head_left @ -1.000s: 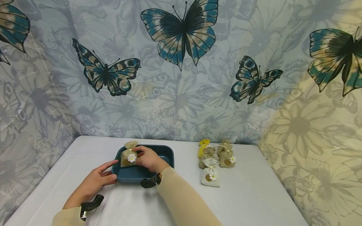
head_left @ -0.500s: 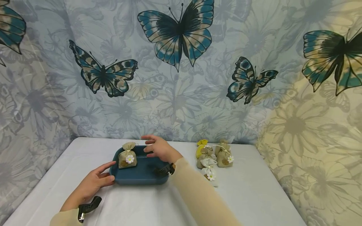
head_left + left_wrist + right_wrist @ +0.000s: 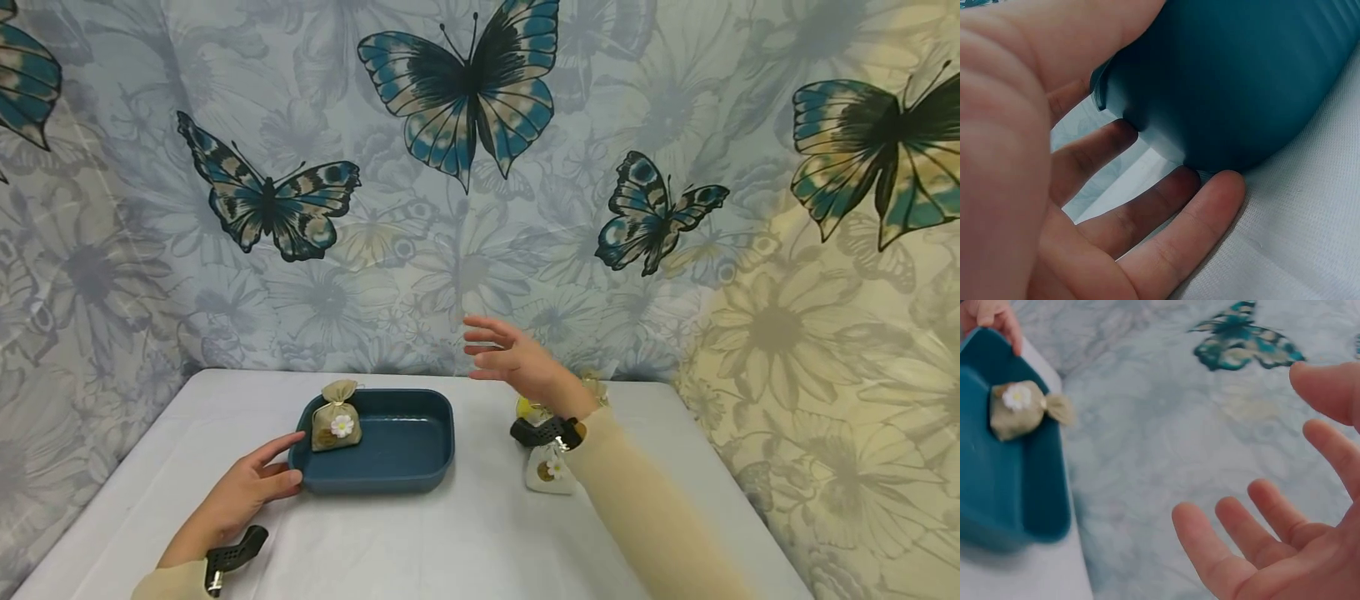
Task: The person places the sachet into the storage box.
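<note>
In the head view a small burlap drawstring pouch (image 3: 336, 425) with a white flower leans upright inside the left end of a blue rectangular tray (image 3: 408, 479). My left hand (image 3: 243, 492) touches the tray's left end with fairly straight, spread fingertips, the thumb at its near corner; the left wrist view shows the fingertips against the tray's outer wall (image 3: 1229, 81). My right hand (image 3: 517, 362) is in the air right of the tray, fingers spread, holding nothing. Beneath the right wrist lies a white pouch (image 3: 549, 471) with a flower.
Behind the right wrist a yellow pouch (image 3: 527, 408) and a burlap pouch (image 3: 596, 390) are mostly hidden. A white cloth (image 3: 360, 550) covers the table. Butterfly-printed fabric (image 3: 420, 317) hangs along the back and sides.
My right hand let go of the burlap pouch in the tray, then moved right and up toward the other pouches. The left hand stays at the tray's end.
</note>
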{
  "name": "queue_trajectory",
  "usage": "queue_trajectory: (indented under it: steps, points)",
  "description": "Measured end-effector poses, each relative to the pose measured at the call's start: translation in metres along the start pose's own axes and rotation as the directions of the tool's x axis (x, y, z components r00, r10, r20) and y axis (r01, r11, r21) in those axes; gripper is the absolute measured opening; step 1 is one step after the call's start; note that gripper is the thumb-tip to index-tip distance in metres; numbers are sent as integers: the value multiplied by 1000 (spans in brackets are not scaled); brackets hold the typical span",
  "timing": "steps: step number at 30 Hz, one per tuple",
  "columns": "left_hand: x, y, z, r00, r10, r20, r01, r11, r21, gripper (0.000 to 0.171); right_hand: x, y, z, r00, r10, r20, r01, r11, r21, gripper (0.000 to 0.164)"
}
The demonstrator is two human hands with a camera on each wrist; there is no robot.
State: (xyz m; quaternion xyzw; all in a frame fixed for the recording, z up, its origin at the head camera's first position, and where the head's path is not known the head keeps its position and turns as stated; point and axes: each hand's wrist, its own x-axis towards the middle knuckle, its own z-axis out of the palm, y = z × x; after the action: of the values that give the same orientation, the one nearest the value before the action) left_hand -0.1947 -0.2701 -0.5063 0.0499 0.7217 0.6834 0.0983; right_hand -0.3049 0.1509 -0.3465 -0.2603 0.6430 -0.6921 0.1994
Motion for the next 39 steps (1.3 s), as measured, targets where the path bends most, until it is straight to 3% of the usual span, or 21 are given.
queue_trajectory:
  steps: [6, 11, 18, 22, 26, 30, 34, 39]
  points:
    - [0, -2, -1, 1000, -12, -13, 12, 1000, -4, 72, -48, -14, -34, 997, -74, 21, 75, 997, -17, 63]
    - [0, -1, 0, 1000, -4, -11, 5, 1000, 7, 72, -82, -11, -51, 990, -134, 45, 134, 991, 0, 57]
    - [-2, -1, 0, 1000, -2, -10, 2, 1000, 14, 72, -129, 19, -63, 968, -235, 89, 231, 972, 43, 57]
    - [-2, 0, 1, 1000, 4, -8, -4, 1000, 17, 71, -155, 38, -66, 966, -244, 86, 234, 966, 106, 59]
    - [-2, 2, 2, 1000, 6, -8, -6, 1000, 6, 72, -177, 55, -70, 980, -198, 33, 195, 978, 75, 59]
    - [-3, 1, 3, 1000, 10, -4, -10, 1000, 0, 72, -191, 72, -74, 993, -104, -52, 106, 994, 33, 58]
    - [-3, 0, 3, 1000, 10, -3, -10, 1000, 1, 73, -198, 91, -77, 991, -5, -136, 7, 1000, 15, 60]
    - [-2, 0, 3, 1000, 6, -8, -6, 1000, 1, 72, -196, 110, -79, 985, 68, -159, -67, 998, 11, 66]
